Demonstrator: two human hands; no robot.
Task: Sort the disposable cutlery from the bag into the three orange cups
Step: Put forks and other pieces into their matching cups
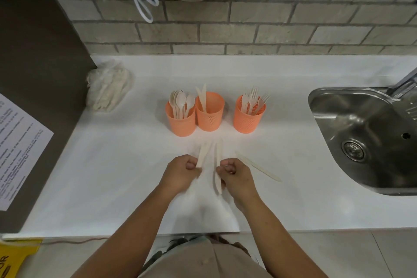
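Pale knives (203,153) are gripped in the left hand (181,172) and a single knife (218,160) is pinched by the right hand (235,175), near the middle orange cup (209,117). The loose knife (259,167) at the right could be swept toward the sink (372,119) by a careless wrist.

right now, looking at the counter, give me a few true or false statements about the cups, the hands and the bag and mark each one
1. The left cup holds spoons. True.
2. The middle cup holds forks. False: it holds knives; the forks stand in the right cup.
3. The left hand and the right hand each grip pale cutlery. True.
4. The bag lies in the sink. False: it lies on the counter at the far left, while the sink is at the right.
5. A loose knife lies on the counter to the right of the right hand. True.
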